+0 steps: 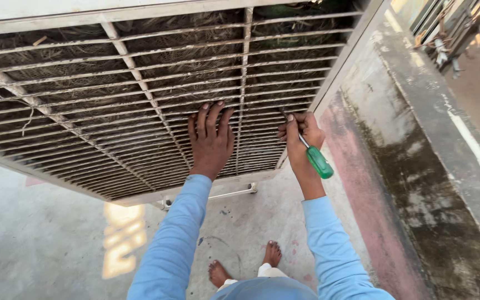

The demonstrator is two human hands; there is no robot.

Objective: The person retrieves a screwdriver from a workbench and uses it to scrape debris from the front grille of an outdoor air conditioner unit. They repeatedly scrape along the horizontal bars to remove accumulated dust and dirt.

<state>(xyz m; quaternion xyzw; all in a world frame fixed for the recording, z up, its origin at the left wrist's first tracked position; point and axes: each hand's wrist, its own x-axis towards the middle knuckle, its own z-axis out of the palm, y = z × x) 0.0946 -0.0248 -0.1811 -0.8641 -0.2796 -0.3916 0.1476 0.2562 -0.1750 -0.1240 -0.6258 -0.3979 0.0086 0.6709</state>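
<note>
A large metal louvred panel [140, 94], dusty and backed by dark fibrous padding, is seen filling the upper left of the view, with thin horizontal slats crossed by a few upright bars. A pale frame [340, 66] is seen along its right edge, and beside that a stained concrete ledge [418, 166] runs down the right side. The grey concrete floor [40, 233] is seen below, where two bare feet are planted. A small metal handle [234, 193] is fixed along the panel's lower rim. The left hand [211, 141] is laid flat against the slats, fingers spread wide and nothing held. The right hand [302, 133] is closed around a screwdriver [313, 155], gripped near the shaft at the panel's lower right corner, with the green handle left pointing down and away from the palm. Both arms are covered by light blue sleeves [173, 239].
</note>
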